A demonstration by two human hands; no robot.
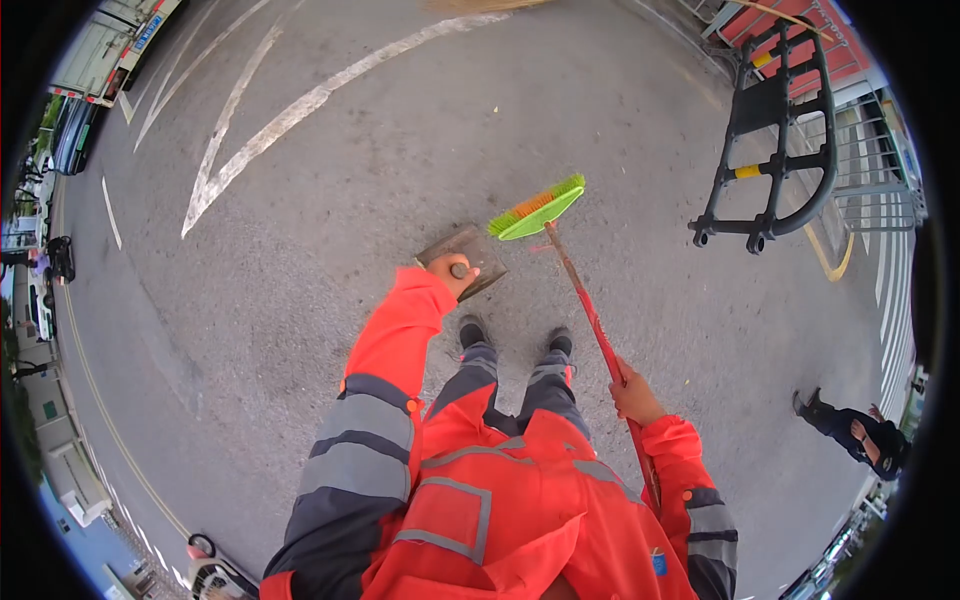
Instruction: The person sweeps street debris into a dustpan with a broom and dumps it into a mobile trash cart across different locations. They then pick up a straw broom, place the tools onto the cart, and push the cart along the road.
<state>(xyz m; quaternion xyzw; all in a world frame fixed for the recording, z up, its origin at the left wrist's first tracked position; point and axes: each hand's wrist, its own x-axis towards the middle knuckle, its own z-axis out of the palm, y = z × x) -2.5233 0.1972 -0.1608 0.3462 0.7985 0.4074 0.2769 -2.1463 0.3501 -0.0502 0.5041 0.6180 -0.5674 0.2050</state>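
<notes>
My left hand (453,273) is closed around the top of an upright handle, seen end-on, above a dark, flat dustpan (476,250). With my right hand (636,393) I grip the red stick of a broom (540,208). The broom head is green with green and orange bristles, just right of the dustpan and apart from it. Its stick slants down past my right hand along my right side. Both of my shoes show below the dustpan on the grey asphalt (330,190).
A black plastic barrier (775,135) stands at the upper right, with a metal fence (875,185) behind it. A person in dark clothes (855,432) is at the right. Parked vehicles, including a truck (105,50), line the upper left. White lines mark the road.
</notes>
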